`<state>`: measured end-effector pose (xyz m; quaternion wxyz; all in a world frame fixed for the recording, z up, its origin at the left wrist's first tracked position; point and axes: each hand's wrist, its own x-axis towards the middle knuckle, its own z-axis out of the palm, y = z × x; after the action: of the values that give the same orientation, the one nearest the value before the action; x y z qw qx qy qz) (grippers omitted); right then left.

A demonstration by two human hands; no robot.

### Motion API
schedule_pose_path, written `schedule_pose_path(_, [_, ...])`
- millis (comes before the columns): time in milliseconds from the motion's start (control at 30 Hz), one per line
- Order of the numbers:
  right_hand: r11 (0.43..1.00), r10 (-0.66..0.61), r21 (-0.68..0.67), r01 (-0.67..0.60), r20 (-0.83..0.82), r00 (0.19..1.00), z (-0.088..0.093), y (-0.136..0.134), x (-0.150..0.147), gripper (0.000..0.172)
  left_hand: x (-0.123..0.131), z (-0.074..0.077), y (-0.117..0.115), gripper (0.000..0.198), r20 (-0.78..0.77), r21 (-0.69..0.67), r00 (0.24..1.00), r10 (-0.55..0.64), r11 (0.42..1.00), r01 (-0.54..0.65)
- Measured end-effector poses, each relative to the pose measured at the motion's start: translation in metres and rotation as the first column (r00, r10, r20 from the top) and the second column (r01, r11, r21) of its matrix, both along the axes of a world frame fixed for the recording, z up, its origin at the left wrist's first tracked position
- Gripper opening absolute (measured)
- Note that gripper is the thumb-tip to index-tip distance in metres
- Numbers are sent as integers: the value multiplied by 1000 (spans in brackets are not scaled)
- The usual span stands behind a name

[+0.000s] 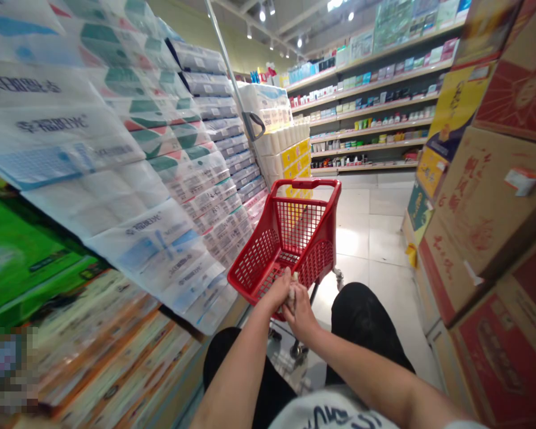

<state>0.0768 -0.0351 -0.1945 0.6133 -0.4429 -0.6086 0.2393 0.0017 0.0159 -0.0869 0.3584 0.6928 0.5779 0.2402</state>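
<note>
From the head camera we see our left hand (277,292) and right hand (301,310) pressed together at the near rim of the red shopping cart (290,238), fingers (290,293) curled around its handle and a small pale thing we cannot identify. The cart stands on the tiled floor (375,238) mid-aisle, beside stacked tissue packs (170,179). We judge it light, stiff and easy-rolling, best gripped at the handle. Its wheels are mostly hidden by our knees.

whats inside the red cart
The red cart looks empty: only its mesh walls and floor show. Both hands, the left hand and right hand, cover the near rim, so that corner of the basket stays unseen.
</note>
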Motion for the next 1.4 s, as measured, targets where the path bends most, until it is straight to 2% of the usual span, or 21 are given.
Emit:
schedule_pose_path(33, [998,53,19,-54,32,998,-5,-2,1,61,-2,-8,3,76,71,-121,997,-13,992,22])
schedule_pose_path(100, [995,92,17,-93,49,995,-10,-1,5,60,-5,-18,8,79,201,-265,979,-22,961,76])
schedule_pose_path(200, [998,63,-9,-63,20,998,-7,8,12,47,-9,-22,12,83,283,-341,959,19,936,82])
schedule_pose_path(300, [994,103,-35,-103,8,995,-9,16,17,36,-10,-21,15,85,236,-296,970,51,955,22])
schedule_pose_path(367, [987,111,-119,-110,4,994,-19,20,20,30,-10,-22,15,85,192,-248,981,38,969,11])
schedule_pose_path(467, [947,-44,-318,38,-11,999,-29,27,24,24,-10,-27,17,82,98,-158,995,-8,987,23])
schedule_pose_path(500, [936,-99,-341,86,-21,995,-27,29,25,24,-10,-30,18,81,66,-117,998,-25,993,33])
schedule_pose_path(567, [954,-146,-272,126,-54,988,-18,36,26,28,-11,-35,21,77,20,-37,997,-73,997,74])
schedule_pose_path(667, [979,-135,-167,120,-76,988,-3,43,26,33,-12,-41,25,73,-23,12,993,-118,993,118])
schedule_pose_path(833, [909,-181,-386,155,-30,983,-3,46,27,29,-15,-42,23,63,-152,84,985,-75,993,89])
schedule_pose_path(1000, [974,-161,-172,146,-73,984,2,51,25,28,-16,-37,16,60,-251,92,965,-72,991,98])
schedule_pose_path(1067, [955,-178,-250,160,-51,983,3,55,26,26,-18,-35,13,59,-281,102,958,-60,991,92])
schedule_pose_path(1167, [895,-243,-391,216,-19,970,0,58,29,24,-22,-32,8,58,-320,126,946,-45,988,90])
schedule_pose_path(1300, [938,-285,-225,265,-63,956,0,61,33,29,-27,-32,3,55,-328,147,942,-71,981,125])
schedule_pose_path(1333, [939,-283,-223,263,-65,957,1,62,33,29,-28,-33,2,55,-335,145,939,-71,981,126])
schedule_pose_path(1400, [916,-283,-312,252,-55,958,1,62,33,27,-31,-34,0,55,-363,143,930,-57,983,116])
